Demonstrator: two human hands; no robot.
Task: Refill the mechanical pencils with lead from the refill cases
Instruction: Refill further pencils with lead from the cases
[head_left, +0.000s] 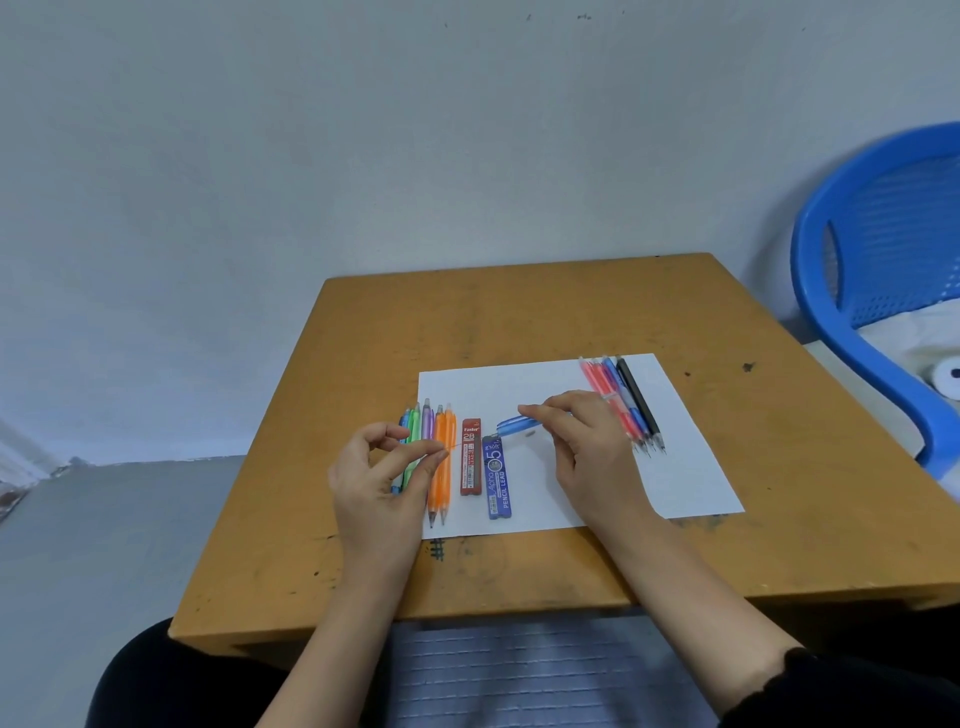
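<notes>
While gripping a translucent blue plastic mechanical pencil (511, 426) in the curled fingers of the right hand (587, 452), holds it low over the white sheet of paper (675, 467), free end aimed left. Pinches something very thin between thumb and forefinger of the left hand (384, 467), probably a single lead, though too fine to tell for sure. Looks like the loading step: lead out of a case and about to go into the barrel. Leaves the flat red refill case (471, 457) and the flat blue refill case (498, 480) side by side on the paper between the hands, just beside a row of blue, green, purple and orange pencils (441, 488) partly hidden by the left hand. Shows a second row of pink, blue and black pencils (623, 410) just beyond the right hand. Next calls for bringing the pinched tip to the barrel mouth, lining both up on one axis and feeding gently, since likely to snap under side load. Cannot tell whether the small grey speck (531, 432) below the pencil is its cap.
</notes>
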